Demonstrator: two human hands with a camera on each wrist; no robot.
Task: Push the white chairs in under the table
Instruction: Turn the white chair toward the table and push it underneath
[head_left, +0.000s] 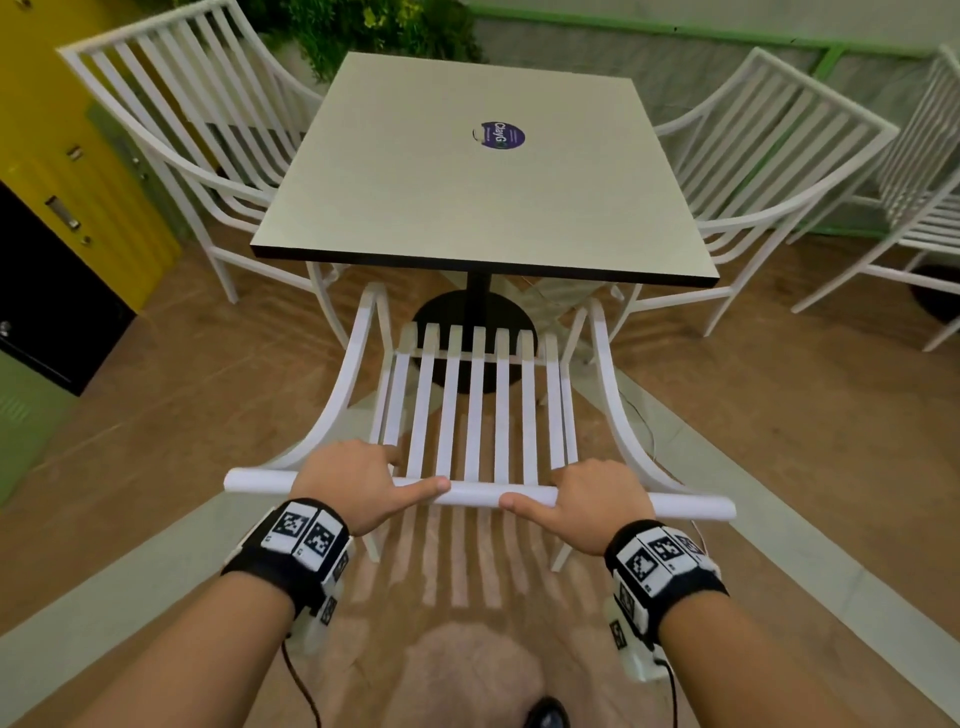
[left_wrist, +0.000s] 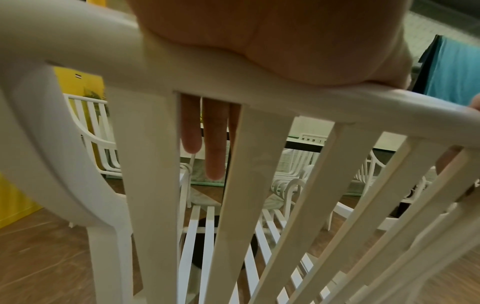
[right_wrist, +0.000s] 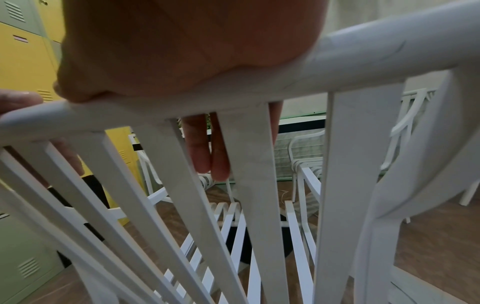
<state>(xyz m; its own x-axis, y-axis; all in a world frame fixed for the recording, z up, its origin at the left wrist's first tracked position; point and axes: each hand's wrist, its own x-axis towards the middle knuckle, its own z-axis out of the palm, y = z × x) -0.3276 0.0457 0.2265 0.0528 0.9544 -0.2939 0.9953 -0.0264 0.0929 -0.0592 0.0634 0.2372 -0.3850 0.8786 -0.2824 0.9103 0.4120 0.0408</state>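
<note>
The left hand (head_left: 349, 483) and right hand (head_left: 597, 503) both grasp the top rail (head_left: 470, 491) of the near white chair (head_left: 475, 395), fingers draped over its front. The chair's seat front lies just under the worktop (head_left: 467, 171) edge; two more white chairs (head_left: 171, 119) flank it.

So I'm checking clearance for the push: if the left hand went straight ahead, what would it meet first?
Probably the near edge of the table. The left hand grips the chair's top rail; only open air above the seat slats lies between.
</note>
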